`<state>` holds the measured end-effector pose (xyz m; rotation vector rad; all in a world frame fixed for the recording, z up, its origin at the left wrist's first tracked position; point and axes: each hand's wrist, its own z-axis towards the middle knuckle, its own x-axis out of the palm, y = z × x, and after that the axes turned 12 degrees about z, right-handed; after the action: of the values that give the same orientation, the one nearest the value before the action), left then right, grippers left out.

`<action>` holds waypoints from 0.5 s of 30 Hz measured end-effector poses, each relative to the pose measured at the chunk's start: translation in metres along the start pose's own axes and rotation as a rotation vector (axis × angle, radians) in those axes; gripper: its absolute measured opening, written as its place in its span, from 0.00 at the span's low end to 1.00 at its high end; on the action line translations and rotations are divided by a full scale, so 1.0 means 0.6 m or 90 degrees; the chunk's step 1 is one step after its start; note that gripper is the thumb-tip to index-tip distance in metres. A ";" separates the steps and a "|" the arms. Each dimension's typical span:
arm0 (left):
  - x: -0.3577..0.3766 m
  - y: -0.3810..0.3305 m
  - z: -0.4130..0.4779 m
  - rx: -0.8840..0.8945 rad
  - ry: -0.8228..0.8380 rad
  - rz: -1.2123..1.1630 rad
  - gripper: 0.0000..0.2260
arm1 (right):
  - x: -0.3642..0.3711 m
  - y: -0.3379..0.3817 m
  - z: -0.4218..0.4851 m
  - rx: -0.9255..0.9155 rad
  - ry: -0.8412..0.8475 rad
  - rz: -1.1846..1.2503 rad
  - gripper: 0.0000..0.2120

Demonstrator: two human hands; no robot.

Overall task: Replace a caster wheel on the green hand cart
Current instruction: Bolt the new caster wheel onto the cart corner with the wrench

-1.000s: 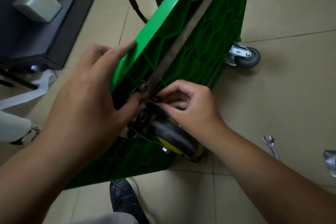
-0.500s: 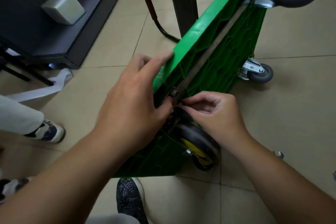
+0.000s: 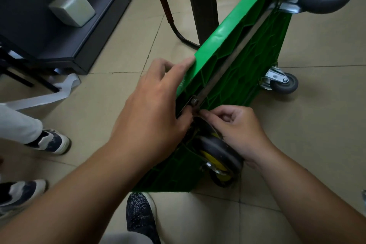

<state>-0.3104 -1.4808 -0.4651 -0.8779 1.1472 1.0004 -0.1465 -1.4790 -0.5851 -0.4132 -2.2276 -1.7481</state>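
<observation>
Barely anything has shifted: my left hand (image 3: 156, 109) still grips the tipped green hand cart's (image 3: 247, 65) edge. My right hand (image 3: 237, 125) keeps its fingers pinched at the yellow-hubbed caster wheel (image 3: 219, 156) on the cart's near corner, below a nut (image 3: 194, 101). Fastening looks unfinished. Bystanders' shoes (image 3: 51, 141) crowd the cart's left.

Left hand (image 3: 152, 113) clamped, right hand (image 3: 236, 128) pinched

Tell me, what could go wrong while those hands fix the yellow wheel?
1. The green cart stands on its edge, held by the left hand; it might tip if that grip slips.
2. The right hand pinches at the wheel mount by the bolt; a small part could drop and roll away.
</observation>
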 end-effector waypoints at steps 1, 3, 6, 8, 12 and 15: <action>0.000 0.000 0.000 -0.002 0.001 -0.004 0.37 | 0.002 0.002 0.000 0.010 -0.003 0.029 0.04; -0.001 0.003 0.001 -0.007 0.009 -0.027 0.36 | 0.004 0.006 -0.001 0.015 -0.009 0.069 0.03; -0.009 0.012 0.005 0.005 0.049 -0.083 0.38 | 0.004 0.014 -0.003 -0.006 -0.008 0.032 0.02; -0.018 0.020 0.006 0.015 0.102 -0.128 0.39 | 0.003 0.017 -0.004 -0.005 -0.006 0.011 0.03; -0.023 0.018 -0.003 0.061 0.100 -0.065 0.37 | 0.001 0.022 -0.007 0.030 0.019 0.022 0.03; -0.015 0.013 -0.007 0.077 0.080 -0.020 0.36 | 0.002 0.026 -0.006 0.031 0.020 0.003 0.02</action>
<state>-0.3200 -1.4837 -0.4573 -0.8693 1.2828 0.8508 -0.1415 -1.4790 -0.5698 -0.3773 -2.2410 -1.6817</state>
